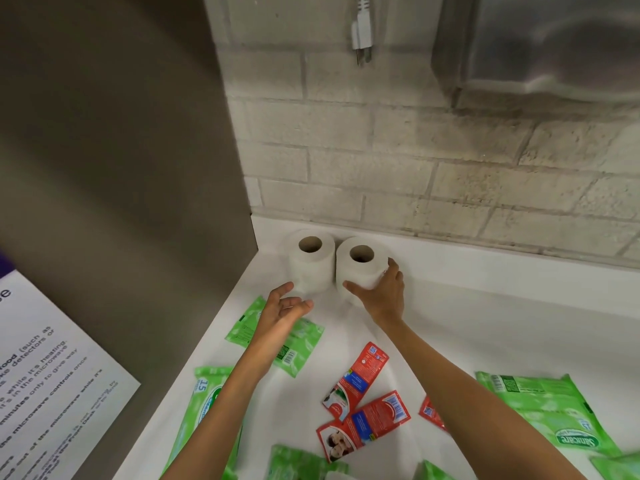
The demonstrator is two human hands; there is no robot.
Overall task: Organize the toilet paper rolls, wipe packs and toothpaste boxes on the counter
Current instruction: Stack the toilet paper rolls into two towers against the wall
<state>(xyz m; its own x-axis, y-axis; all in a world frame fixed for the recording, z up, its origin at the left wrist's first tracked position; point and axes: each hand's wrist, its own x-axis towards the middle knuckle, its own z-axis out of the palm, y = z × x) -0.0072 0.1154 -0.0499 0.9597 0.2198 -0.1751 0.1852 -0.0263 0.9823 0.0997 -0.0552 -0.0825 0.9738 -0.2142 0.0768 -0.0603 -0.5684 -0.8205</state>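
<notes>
Two white toilet paper rolls stand upright side by side in the back left corner of the white counter [485, 323]. My right hand [384, 292] grips the right roll [360, 268] around its side. My left hand [282, 311] hovers with fingers spread just in front of the left roll [310, 268], holding nothing. Green wipe packs lie flat: one under my left wrist [301, 348], one at the left edge [204, 410], one at the right [550, 414], others at the bottom edge. Red toothpaste boxes [356, 379] [367, 424] lie loose between my forearms; a third [429, 412] peeks from under my right arm.
A grey metal appliance side [121, 168] walls off the left, with a printed notice [45, 375] on it. A brick wall [415, 161] runs along the back. A plug [362, 39] hangs above, and a steel dispenser [554, 46] is mounted at the upper right.
</notes>
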